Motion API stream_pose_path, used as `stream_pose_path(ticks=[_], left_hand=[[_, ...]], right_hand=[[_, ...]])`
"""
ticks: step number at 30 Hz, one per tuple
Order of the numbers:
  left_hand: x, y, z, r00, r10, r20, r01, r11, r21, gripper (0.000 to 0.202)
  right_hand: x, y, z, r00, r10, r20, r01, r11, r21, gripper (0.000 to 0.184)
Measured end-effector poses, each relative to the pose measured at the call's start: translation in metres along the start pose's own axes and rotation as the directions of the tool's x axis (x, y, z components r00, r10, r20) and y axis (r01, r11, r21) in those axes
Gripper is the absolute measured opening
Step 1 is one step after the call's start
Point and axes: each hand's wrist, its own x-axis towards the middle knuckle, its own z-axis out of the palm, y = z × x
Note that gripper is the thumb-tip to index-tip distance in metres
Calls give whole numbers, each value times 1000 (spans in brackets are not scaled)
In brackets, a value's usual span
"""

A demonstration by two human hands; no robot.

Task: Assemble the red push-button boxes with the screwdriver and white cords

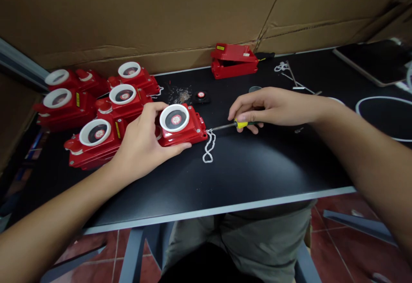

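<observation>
My left hand [144,139] is closed around a red box with a white ring [185,130], thumb along its front edge and fingers behind. Inside the ring sits a dark window with a red and white emblem. A white cord loop [209,152] hangs from the box's right end onto the table. My right hand [254,109] grips the yellow and dark handle of a screwdriver [223,126]. The screwdriver lies nearly level, its tip at the right end of the box beside the cord; exact contact is too small to tell.
Several similar red boxes [96,143] crowd the left side. An opened red box [234,66] stands at the back against cardboard [161,13]. Nearby are a small black piece [201,96], crumbs [183,95], metal rods [292,73], a tablet-like device [370,62] and a white ring [383,98].
</observation>
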Motion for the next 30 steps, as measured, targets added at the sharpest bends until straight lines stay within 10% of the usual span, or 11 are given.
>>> stream_pose_path(ticks=[30], left_hand=[[0, -1, 1, 1000, 6, 0, -6, 1000, -7, 73]], right_hand=[[-7, -12, 1, 997, -35, -66, 20, 979, -202, 46]])
